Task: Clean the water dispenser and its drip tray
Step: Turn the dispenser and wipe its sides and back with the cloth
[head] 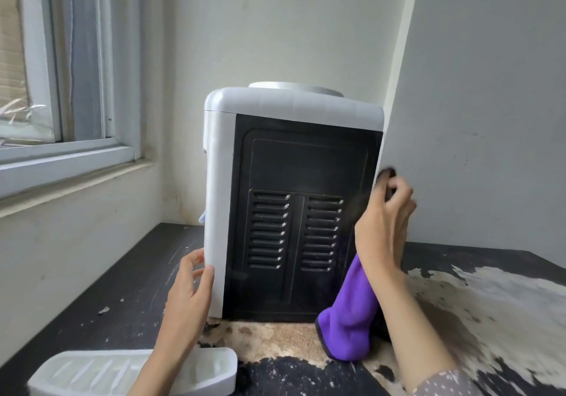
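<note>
The water dispenser stands on the dark, badly worn surface with its black vented back panel turned to the camera, tucked into the corner beside a white wall panel. The drip tray is already off the machine and lies in front of the dispenser, down to its left, white and looking fairly clean (though whether it has been wiped cannot be told from here). So the job seems to be somewhere in the middle: tray out, body turned round, back and sides being dealt with, and the front taps, hidden on the far side, cannot be judged at all.

The left hand steadies the dispenser at its lower left corner, fingers fairly straight, fingertips and thumb pressing the white side edge, nothing gripped. The right hand is up at the dispenser's right edge, fingers curled tight round a dark blurred object that cannot be identified, right against the wall panel. A purple cloth hangs below that hand and trails down to the surface at the dispenser's lower right corner; it looks held in the same grip, but the palm hides the contact.
</note>
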Demonstrator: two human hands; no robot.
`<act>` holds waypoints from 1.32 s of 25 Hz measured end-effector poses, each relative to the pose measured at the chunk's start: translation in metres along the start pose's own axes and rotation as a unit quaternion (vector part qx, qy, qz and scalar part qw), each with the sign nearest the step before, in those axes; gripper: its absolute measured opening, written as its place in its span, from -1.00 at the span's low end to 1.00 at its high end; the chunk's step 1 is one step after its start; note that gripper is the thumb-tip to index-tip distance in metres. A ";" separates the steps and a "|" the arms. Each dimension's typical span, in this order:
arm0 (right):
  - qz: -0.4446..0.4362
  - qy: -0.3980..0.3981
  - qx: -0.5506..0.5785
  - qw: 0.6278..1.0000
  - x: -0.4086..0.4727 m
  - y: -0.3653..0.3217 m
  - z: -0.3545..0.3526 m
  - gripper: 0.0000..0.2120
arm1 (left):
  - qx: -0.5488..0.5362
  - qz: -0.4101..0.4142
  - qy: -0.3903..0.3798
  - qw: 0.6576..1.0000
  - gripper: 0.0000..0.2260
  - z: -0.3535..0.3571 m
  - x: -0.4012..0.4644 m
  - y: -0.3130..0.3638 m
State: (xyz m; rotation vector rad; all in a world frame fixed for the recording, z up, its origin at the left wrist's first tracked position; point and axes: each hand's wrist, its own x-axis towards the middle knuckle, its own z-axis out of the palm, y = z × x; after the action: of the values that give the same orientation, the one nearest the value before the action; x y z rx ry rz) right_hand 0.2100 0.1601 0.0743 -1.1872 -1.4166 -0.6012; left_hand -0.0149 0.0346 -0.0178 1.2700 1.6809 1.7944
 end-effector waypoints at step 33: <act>-0.281 -0.019 0.092 0.955 -0.042 -0.062 0.002 -0.50 | -0.083 0.033 -0.045 0.995 -0.69 0.000 0.007 -0.001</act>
State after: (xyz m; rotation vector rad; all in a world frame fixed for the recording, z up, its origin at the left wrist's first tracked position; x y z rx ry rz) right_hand 0.1475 0.1259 0.0512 -0.6411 -1.8146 -0.8165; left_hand -0.0186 0.0403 -0.0162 1.3247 1.4252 1.8441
